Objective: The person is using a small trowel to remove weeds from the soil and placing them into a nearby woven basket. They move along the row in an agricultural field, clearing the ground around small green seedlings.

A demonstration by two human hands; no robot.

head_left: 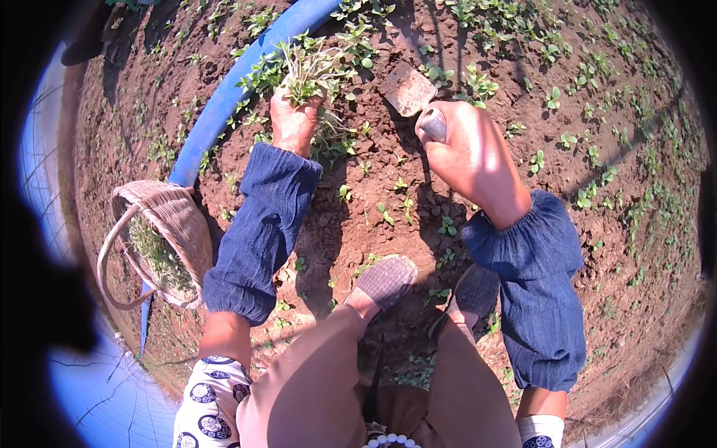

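A bunch of pulled green plants (310, 73), pale roots and stems showing, is gripped in my left hand (295, 123) just above the soil. My right hand (472, 153) is closed around the handle of a small hand trowel (409, 88). Its squarish, soil-stained blade points away to the upper left and rests on or just over the reddish earth; contact cannot be made out. Loose, dug-up soil (388, 160) lies between my two hands, with a few small seedlings in it.
A blue hose (224, 104) runs along the left. Beside my left forearm a tilted wicker basket (175, 224) holds green plants (157, 254). Small seedlings (586, 194) dot the soil on the right, and my shoes (387, 281) stand on the bed among some.
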